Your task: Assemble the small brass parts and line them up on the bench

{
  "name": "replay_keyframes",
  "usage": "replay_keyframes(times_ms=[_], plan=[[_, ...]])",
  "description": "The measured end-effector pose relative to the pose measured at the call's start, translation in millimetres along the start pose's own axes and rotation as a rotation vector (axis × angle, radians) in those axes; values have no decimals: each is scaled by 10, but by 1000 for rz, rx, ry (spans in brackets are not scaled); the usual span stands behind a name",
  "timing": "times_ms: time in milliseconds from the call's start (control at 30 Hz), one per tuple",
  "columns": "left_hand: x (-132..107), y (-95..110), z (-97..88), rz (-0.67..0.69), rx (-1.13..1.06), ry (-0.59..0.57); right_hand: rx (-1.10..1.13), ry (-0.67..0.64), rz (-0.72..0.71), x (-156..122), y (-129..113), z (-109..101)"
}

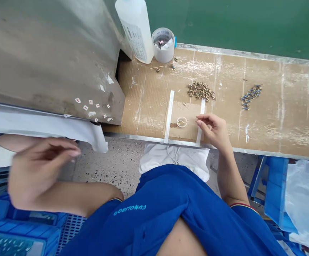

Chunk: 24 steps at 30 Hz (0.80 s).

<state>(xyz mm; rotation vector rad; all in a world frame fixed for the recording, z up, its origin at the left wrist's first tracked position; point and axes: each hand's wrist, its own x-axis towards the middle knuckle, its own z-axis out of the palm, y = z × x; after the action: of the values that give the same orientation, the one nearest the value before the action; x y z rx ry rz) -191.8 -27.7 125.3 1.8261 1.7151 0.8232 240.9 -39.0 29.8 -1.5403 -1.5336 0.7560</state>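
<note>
1. Clear plastic dish (pixel 182 122) sits on the cardboard-topped surface (pixel 282 106), near its front edge and between two white tape strips (pixel 169 116), with a pale curl of something inside. A knock from a finger or sleeve could tip it and spill that curl.
2. The right hand (pixel 213 131) hovers just beside the dish, its fingertips (pixel 198 122) pinched narrow; whether they hold anything is too small to tell. Anything that fine could slip from the pinch and vanish against the cardboard.
3. Behind the dish lies a loose heap of brass fittings (pixel 200 91), with blue-and-brass parts (pixel 251 96) further right. A careless reach could scatter the heap or mix the two lots.
4. The left hand (pixel 43 170), blurred, is off the surface above the speckled floor (pixel 117 167), its fingers half curled and nothing visible in them. A wide swing could strike the grey metal housing (pixel 50 53) close by.
5. A white plastic bottle (pixel 135 28) stands at the back beside a small tub (pixel 163 44); a bump from an arm could topple either.
</note>
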Motion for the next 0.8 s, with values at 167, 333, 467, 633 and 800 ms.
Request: replay_keyframes(times_ms=[167, 333, 467, 633, 800], plan=[[-38, 225, 652, 202, -401, -540, 76, -20, 24, -84, -32, 247], [218, 316, 1630, -4, -839, -770, 6, 55, -98, -44, -62, 345], [270, 335, 1986, -98, -972, -798, -83, -9, -167, 15, -108, 383], [228, 414, 2091, -38, -934, -727, -152, -51, -203, 84, -136, 408], [169, 416, 2181, 115, -812, -589, -241, -16, -237, 97, -121, 341]])
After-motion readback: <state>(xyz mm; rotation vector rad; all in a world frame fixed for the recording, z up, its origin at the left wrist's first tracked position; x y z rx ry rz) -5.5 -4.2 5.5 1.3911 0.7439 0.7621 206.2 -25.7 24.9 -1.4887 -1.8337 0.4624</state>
